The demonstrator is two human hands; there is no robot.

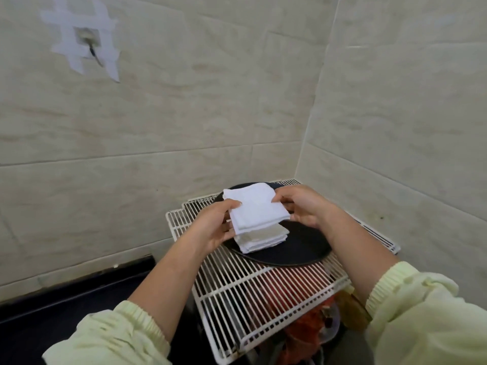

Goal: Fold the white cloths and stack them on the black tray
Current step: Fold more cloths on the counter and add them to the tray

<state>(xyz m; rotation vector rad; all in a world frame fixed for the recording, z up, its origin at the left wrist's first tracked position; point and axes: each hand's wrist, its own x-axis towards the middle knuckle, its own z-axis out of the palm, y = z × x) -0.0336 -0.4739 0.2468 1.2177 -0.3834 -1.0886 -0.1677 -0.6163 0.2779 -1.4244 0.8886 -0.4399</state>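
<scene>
Above a round black tray (297, 248) that sits on a white wire rack (237, 285) in a tiled corner, two bare hands hold one folded square of white terry cloth (257, 208). The left hand (214, 227) pinches the cloth's near left edge, thumb on top and fingers beneath. The right hand (303, 205) pinches its right edge the same way. Both hands are closed on the cloth, and pale green sleeves are pushed up both forearms.

Directly under the held cloth, a small stack of folded white cloths (259, 239) rests on the tray. Its layered edges are visible, but how many cloths it contains cannot be told. The held cloth hangs just over it, slightly turned from its outline.

The step in hand appears to be stacking: folding of this cloth looks finished. The next move likely calls for lowering it squarely onto the stack, matching the corners, then letting go with both hands together so nothing slips.

Counted: two hands, one tray, one rack, one held cloth, one stack. No unfolded cloths are in view.
</scene>
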